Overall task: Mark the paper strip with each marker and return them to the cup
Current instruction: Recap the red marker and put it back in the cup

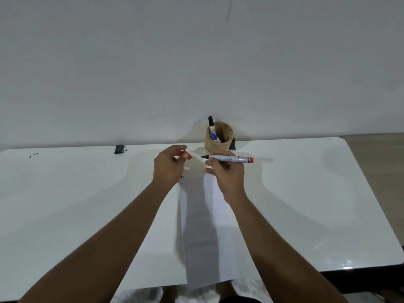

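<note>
A long white paper strip (207, 232) runs from the table's near edge toward the cup, partly shaded by my arms. My right hand (227, 173) grips an uncapped red marker (231, 159), held level with its dark tip pointing left. My left hand (169, 166) pinches the marker's red cap (186, 154), a little apart from the tip. A tan cup (219, 138) stands at the table's far edge against the wall. It holds a black-capped marker (211, 125) and a blue one (214, 136). Small dark marks (182, 177) sit near the strip's far left corner.
The white table (306, 193) has rounded corners and meets a plain wall at the back. A small black object (119, 148) lies at the far edge to the left, with dark specks (33, 155) beyond it. Another dark object (233, 144) hides behind the cup.
</note>
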